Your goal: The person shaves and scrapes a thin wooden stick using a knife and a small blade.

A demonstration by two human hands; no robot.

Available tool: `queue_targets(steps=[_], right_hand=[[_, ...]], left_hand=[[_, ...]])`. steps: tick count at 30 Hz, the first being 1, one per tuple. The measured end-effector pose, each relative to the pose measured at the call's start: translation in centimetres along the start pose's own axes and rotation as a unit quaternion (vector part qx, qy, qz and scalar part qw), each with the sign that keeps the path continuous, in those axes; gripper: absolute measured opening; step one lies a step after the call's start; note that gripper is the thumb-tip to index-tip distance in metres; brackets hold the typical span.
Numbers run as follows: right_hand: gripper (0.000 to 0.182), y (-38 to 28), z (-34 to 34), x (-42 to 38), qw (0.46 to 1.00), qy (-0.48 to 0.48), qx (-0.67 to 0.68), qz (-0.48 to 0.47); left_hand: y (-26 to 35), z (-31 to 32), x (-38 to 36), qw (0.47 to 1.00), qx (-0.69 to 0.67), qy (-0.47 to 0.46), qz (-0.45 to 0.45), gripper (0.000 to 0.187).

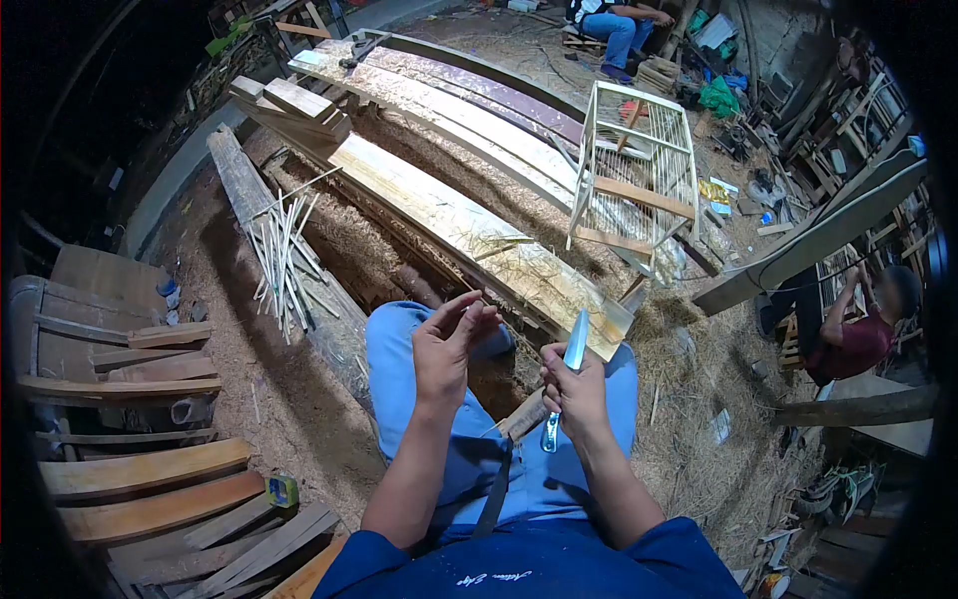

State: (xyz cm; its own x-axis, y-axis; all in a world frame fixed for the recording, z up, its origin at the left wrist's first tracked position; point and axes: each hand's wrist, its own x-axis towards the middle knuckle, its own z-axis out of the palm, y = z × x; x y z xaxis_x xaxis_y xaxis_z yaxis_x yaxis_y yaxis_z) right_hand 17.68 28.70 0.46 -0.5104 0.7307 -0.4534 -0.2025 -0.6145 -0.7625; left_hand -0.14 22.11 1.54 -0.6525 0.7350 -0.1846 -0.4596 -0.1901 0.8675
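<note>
My right hand (pixel 577 391) is wrapped round the handle of a knife (pixel 576 344), its bright blade pointing up and away from me. Raised above my left thigh, my left hand (pixel 451 344) has thumb and fingertips pressed together; whatever they may hold is too small to make out. A short piece of wood (pixel 524 415) lies between my legs, beneath the hands. Ahead of my knees runs a long pale plank (pixel 429 200), with thin shavings (pixel 544 275) scattered on its near end. To the left, a loose bundle of thin sticks (pixel 284 255) rests on a weathered board (pixel 237 180).
A slatted wooden frame (pixel 639 170) stands beyond the plank. Curved wood pieces (pixel 150 469) and a tape measure (pixel 282 490) are at lower left. One person (pixel 863 324) sits at right, another (pixel 609 30) at the back. Shavings cover the floor.
</note>
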Motion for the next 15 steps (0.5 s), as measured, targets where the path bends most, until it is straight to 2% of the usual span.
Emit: queue_targets(steps=[6,11,15], right_hand=[[0.018,0.7,-0.2,0.0,1.0,-0.001,0.012,0.002],[0.018,0.9,-0.1,0.1,1.0,-0.012,0.001,0.014],[0.02,1.3,-0.6,0.2,1.0,-0.023,0.0,0.019]], left_hand=[[-1.4,0.0,0.5,0.999,-0.004,0.045,-0.023,0.018],[-1.7,0.2,0.1,0.998,0.029,0.03,-0.041,0.018],[-1.4,0.4,0.5,1.0,0.021,0.01,-0.013,0.017]])
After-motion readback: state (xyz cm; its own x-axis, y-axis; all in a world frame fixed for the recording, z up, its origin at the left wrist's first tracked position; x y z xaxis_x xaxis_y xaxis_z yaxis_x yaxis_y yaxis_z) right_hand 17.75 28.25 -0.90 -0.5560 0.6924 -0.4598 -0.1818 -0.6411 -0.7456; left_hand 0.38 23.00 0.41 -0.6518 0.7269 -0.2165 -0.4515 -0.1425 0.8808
